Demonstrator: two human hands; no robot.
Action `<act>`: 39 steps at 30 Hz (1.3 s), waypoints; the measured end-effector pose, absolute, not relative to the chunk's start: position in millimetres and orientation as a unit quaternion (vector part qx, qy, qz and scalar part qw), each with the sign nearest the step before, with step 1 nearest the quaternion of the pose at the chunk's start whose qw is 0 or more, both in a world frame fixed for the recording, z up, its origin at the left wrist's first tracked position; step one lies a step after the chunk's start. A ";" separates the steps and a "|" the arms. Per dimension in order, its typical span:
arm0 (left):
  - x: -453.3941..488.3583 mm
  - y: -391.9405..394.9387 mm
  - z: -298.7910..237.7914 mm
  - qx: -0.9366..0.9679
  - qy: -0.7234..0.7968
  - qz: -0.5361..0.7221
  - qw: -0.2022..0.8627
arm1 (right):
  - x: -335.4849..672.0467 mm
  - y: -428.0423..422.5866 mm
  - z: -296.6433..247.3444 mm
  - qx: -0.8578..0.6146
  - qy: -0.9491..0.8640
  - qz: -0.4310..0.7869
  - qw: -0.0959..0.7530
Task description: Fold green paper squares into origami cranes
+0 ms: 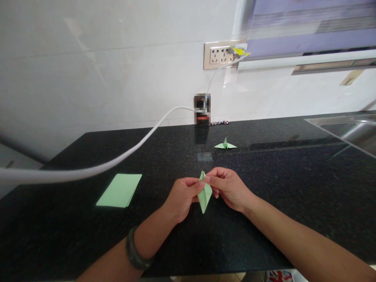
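Observation:
A folded piece of light green origami paper (205, 197), shaped like a narrow diamond, is held upright between my two hands above the dark countertop. My left hand (183, 196) pinches its left side, with the thumb across the front. On the upper right, my right hand (229, 188) grips it between thumb and fingers near the top point. Both sets of fingertips partly cover the paper's upper half. Beyond my hands, a finished green paper crane (225, 145) stands on the counter with its wings spread. To the left lies a stack of green paper sheets (120, 190).
A phone-like device (202, 109), blurred out, leans on the tiled wall, with a beaded strap (220, 123) beside it. A white cable (141, 145) crosses the left side in the foreground. A wall socket (219, 55) is above. The sink (352, 129) lies at the right.

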State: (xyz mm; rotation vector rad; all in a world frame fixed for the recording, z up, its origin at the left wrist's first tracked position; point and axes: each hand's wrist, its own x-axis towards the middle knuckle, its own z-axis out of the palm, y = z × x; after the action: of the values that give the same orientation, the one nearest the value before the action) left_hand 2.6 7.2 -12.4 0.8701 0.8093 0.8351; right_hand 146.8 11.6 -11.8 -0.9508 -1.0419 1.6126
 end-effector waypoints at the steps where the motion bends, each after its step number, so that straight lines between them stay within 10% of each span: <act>1: 2.6 7.3 -12.5 0.400 0.371 0.380 0.747 | 146.4 11.4 -11.5 -0.391 -0.423 0.661 0.481; 39: 0.9 6.5 -8.5 0.434 0.348 0.368 0.745 | 156.7 16.5 -13.4 -0.310 -0.420 0.746 0.414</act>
State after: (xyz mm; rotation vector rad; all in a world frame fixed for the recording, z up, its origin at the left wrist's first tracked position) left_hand 0.9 6.5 -8.5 0.9510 0.7628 0.8047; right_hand 156.7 16.5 -13.4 -0.7795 -1.0548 1.8742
